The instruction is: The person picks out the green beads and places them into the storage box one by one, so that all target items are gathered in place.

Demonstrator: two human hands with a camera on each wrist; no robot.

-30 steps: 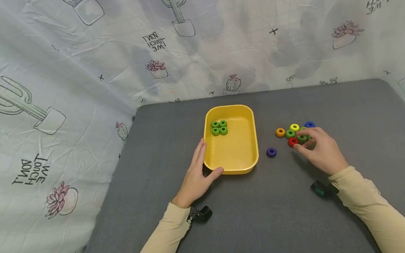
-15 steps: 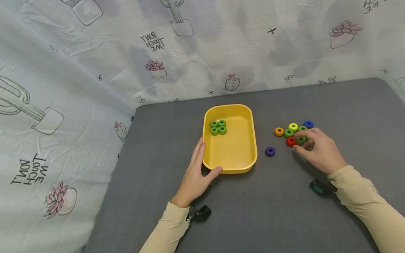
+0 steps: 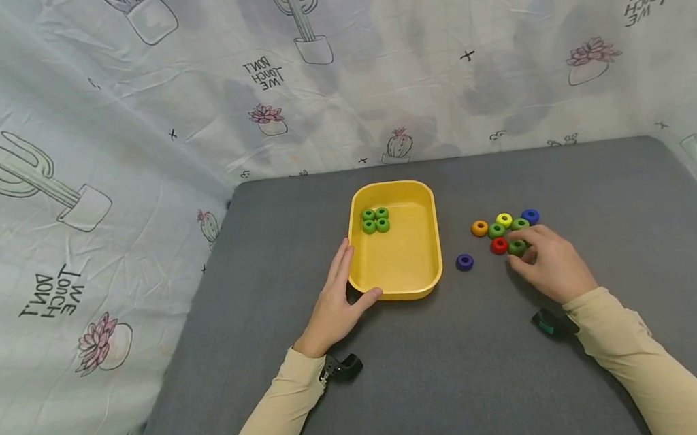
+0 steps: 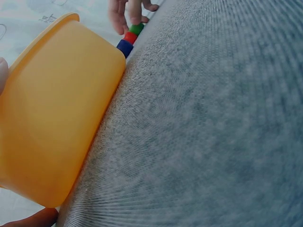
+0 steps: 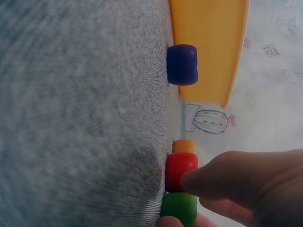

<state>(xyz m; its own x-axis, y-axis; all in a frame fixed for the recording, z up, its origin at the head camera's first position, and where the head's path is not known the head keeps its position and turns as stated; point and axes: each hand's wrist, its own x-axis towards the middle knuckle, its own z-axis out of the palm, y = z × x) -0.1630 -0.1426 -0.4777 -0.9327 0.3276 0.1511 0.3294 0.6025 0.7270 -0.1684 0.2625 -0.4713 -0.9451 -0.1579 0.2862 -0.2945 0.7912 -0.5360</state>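
Note:
A shallow yellow tray (image 3: 395,261) bears several green beads (image 3: 376,220) grouped near its far left corner. Along its left side and front corner lies my left hand (image 3: 334,307), fingers straight against the wall and thumb at the front rim. My right hand (image 3: 551,263) is at the cluster of ring-shaped beads, thumb and index finger pinching a green bead (image 3: 517,248). In the right wrist view, its thumb overlaps the red bead (image 5: 177,170) beside that green one (image 5: 180,208). The right hand's other fingers are partly hidden.
Around the right hand lie more beads: orange (image 3: 480,228), yellow (image 3: 504,220), blue (image 3: 531,217) and two green (image 3: 496,231). A dark purple bead (image 3: 464,261) sits alone by the tray's right side. Printed cloth (image 3: 340,109) hangs behind the grey table (image 3: 434,374).
The right thumb has drawn back from the red bead to the green one, and that green bead has shifted slightly toward me. The left hand and tray stay put.

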